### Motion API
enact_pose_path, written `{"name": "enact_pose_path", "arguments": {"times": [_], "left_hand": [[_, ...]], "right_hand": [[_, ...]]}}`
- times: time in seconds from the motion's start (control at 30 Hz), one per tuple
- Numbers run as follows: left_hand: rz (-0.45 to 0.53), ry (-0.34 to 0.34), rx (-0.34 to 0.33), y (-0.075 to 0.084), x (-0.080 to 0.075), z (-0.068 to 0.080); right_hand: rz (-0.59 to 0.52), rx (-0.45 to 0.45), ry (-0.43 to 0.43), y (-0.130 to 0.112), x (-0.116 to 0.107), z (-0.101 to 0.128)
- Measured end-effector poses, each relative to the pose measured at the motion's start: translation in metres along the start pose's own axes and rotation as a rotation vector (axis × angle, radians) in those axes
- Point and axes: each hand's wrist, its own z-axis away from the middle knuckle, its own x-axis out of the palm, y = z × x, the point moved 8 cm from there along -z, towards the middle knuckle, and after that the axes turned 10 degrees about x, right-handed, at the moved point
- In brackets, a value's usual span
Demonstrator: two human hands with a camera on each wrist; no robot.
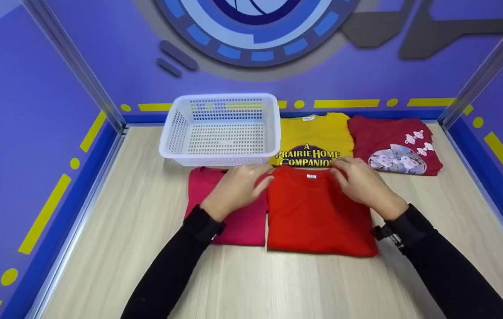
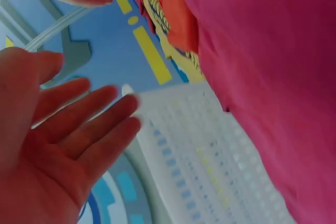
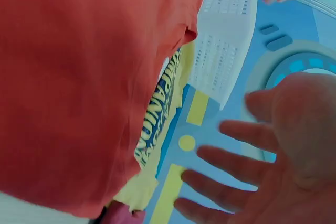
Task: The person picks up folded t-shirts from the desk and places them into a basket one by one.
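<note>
A folded red T-shirt (image 1: 318, 217) lies at the front, its neck label facing the back wall. Over its top left corner hovers my left hand (image 1: 242, 186), which also overlaps the folded pink T-shirt (image 1: 242, 226) beside it. At the red shirt's top right corner is my right hand (image 1: 357, 181). The left wrist view shows the left hand (image 2: 68, 140) with fingers spread and nothing in them. Similarly, the fingers of the right hand (image 3: 262, 166) are extended and hold nothing in the right wrist view.
Behind the pink shirt stands a white perforated basket (image 1: 220, 159). A folded yellow T-shirt (image 1: 318, 133) with printed lettering lies to its right, then a dark red T-shirt (image 1: 428, 159) with a printed picture. Blue panels (image 1: 411, 75) wall in the wooden table (image 1: 123, 230).
</note>
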Motion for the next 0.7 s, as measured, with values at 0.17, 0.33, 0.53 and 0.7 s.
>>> {"name": "enact_pose_path", "arguments": {"times": [0.17, 0.33, 0.53, 0.7], "left_hand": [[0.027, -0.119, -0.082, -0.009, 0.027, -0.016], [-0.011, -0.187, -0.156, -0.019, 0.050, -0.032], [-0.107, -0.259, -0.261, -0.022, 0.073, -0.036], [-0.151, -0.256, -0.293, -0.028, 0.094, -0.041]], "right_hand": [[0.116, 0.012, 0.003, 0.016, -0.003, -0.004], [0.207, 0.099, -0.068, 0.041, 0.001, -0.010], [0.226, 0.109, -0.084, 0.055, 0.010, -0.013], [0.239, 0.104, -0.077, 0.059, 0.019, -0.011]]}}
